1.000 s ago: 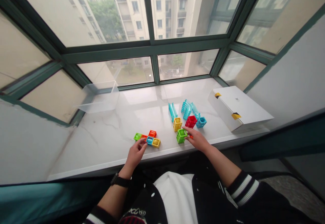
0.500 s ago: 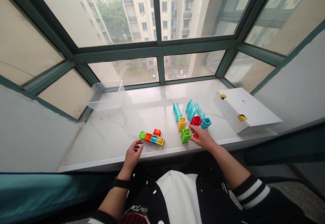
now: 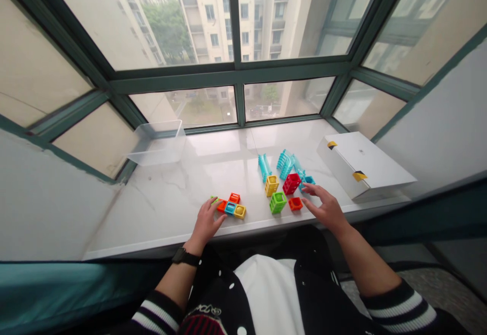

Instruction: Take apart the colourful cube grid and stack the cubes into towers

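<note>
My left hand (image 3: 206,222) reaches over the left end of a flat group of joined toy blocks, its thumb and fingers apart. It covers most of a green block (image 3: 214,199) there; whether it touches is hard to tell. Orange (image 3: 235,198), blue (image 3: 230,208) and yellow (image 3: 240,212) blocks show in the same group. My right hand (image 3: 325,208) is open, fingers spread, beside a small orange-red block (image 3: 295,203) and partly in front of a blue block (image 3: 310,180). Left of it stand a red block (image 3: 291,184), a green block (image 3: 278,202) and a yellow block (image 3: 271,186).
Translucent turquoise track pieces (image 3: 285,163) lie behind the blocks. A clear plastic bin (image 3: 160,147) stands at the back left of the white sill (image 3: 160,213). To the right is a white box (image 3: 369,160) with yellow-and-black tape. Green-framed windows (image 3: 289,69) enclose the sill.
My right hand has drawn back to the right from the green block, uncovering the orange-red one. My left hand has moved forward and right, over the end of the joined blocks.
</note>
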Action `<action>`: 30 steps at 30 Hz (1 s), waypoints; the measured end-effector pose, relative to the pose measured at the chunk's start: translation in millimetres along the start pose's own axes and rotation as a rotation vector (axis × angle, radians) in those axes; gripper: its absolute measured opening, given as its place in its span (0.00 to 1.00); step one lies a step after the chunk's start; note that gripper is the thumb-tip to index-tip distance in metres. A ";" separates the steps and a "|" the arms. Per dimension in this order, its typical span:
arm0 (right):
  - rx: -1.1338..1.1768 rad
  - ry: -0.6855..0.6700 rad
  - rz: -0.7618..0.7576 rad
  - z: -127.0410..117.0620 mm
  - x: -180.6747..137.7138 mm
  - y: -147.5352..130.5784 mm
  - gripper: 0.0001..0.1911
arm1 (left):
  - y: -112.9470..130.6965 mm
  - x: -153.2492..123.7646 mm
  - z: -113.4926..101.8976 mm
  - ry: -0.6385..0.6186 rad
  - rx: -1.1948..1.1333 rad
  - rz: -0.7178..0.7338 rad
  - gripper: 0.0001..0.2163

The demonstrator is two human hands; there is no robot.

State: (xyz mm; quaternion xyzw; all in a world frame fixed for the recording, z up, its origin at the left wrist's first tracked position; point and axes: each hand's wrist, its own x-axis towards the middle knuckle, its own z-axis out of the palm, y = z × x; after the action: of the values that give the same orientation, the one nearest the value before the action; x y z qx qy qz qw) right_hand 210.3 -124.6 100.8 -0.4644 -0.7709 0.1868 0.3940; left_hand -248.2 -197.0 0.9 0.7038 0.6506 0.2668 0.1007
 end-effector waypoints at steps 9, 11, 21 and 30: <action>0.146 -0.081 -0.166 13.7 6.1 -62.2 0.15 | -14.5 30.8 5.6 -0.268 0.259 0.020 0.31; 0.169 -0.119 -0.188 17.2 9.0 -71.9 0.15 | -18.3 31.4 3.6 -0.261 0.230 0.027 0.29; 0.173 -0.099 -0.113 23.4 5.8 -60.2 0.14 | -14.3 16.7 -6.0 -0.250 0.159 -0.043 0.27; 0.184 -0.070 -0.047 24.1 -2.3 -56.7 0.13 | -6.9 9.2 -2.3 -0.250 0.159 -0.076 0.27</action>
State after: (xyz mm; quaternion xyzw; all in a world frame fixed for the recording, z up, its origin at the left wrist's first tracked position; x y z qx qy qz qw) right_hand 159.9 -153.0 122.0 -0.4012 -0.7744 0.2638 0.4119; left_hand -255.2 -187.7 1.7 0.7123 0.6780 0.1208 0.1350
